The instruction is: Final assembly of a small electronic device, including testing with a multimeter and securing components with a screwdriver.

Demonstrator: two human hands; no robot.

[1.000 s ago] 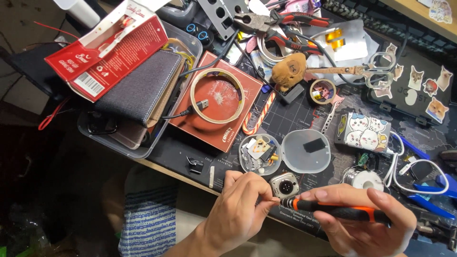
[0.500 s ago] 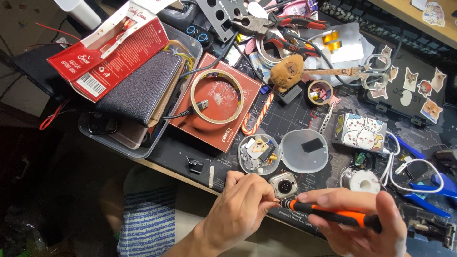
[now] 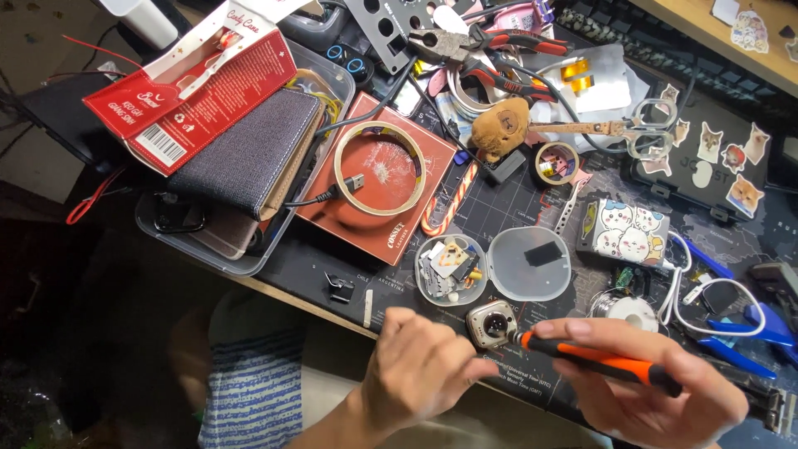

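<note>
The small square metal watch case (image 3: pixel 490 323) lies back-up near the front edge of the cluttered dark surface (image 3: pixel 532 208), steadied by the fingertips of the left hand (image 3: pixel 424 374), whose grip is narrow and pinched at the case's near side. The right hand (image 3: pixel 657 391) is closed around the orange-and-black precision screwdriver (image 3: pixel 598 364), its tip set against the case's right edge. A slip of the tip could be caused by the low angle of the driver, scratching the case or jabbing the left fingertips; with so little margin to the edge, the case or a loose screw could be lost over it. The open round clear plastic parts tray (image 3: pixel 450 268) just behind could be knocked. Compared with half a second earlier, the right hand is seen shifted slightly leftward along the driver; the case is unmoved.
</note>
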